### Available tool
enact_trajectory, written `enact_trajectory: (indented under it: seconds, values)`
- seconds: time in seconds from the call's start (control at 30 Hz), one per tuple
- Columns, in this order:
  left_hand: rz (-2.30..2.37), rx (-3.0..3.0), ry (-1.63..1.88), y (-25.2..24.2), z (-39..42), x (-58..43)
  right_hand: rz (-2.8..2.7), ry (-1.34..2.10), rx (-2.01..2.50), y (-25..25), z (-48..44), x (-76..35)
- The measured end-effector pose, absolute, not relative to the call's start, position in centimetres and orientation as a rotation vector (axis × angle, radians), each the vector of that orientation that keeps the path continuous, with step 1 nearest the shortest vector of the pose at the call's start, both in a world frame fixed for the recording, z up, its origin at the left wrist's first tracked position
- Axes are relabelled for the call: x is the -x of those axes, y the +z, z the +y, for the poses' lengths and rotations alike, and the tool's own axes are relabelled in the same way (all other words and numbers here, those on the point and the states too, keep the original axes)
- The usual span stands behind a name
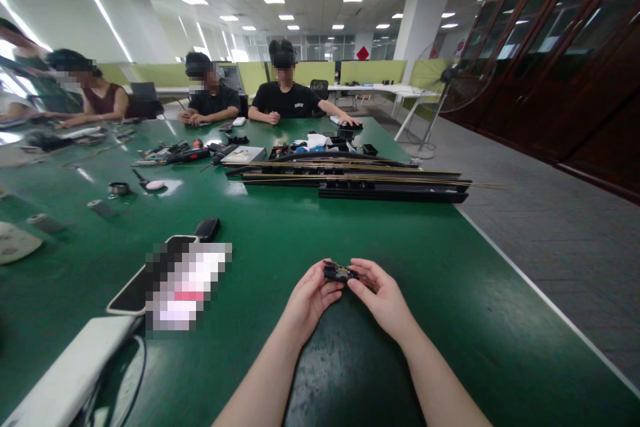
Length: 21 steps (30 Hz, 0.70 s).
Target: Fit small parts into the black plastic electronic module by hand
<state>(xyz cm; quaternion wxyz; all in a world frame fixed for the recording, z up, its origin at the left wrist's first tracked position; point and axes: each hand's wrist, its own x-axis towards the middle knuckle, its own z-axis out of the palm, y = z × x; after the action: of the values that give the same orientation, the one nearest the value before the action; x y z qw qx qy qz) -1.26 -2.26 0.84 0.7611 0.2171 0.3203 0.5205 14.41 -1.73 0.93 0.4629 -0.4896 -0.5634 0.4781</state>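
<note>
A small black part (340,273) with some brass-coloured detail is held above the green table (270,230), between both hands. My left hand (311,297) grips its left end, fingers curled around it and palm turned up. At its right end, the thumb and fingers of my right hand (379,290) pinch it. What exactly the part is cannot be made out. Long black rails (395,192) with thin brass-coloured rods lie across the table beyond my hands.
On the left are a phone (155,277), a blurred-out bright area, a white box-like object (75,370) with cables, and small metal cylinders (101,208). Tools (187,155) lie farther back. Several people sit around the far side; a fan (445,80) stands right.
</note>
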Motion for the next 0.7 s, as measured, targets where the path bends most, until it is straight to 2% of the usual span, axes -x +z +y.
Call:
enact_trajectory:
  seconds: [0.7]
  values:
    - [0.682,-0.464,1.14,1.02,-2.25,1.26,-1.399,1.169,1.184,0.79,-1.72,-14.45]
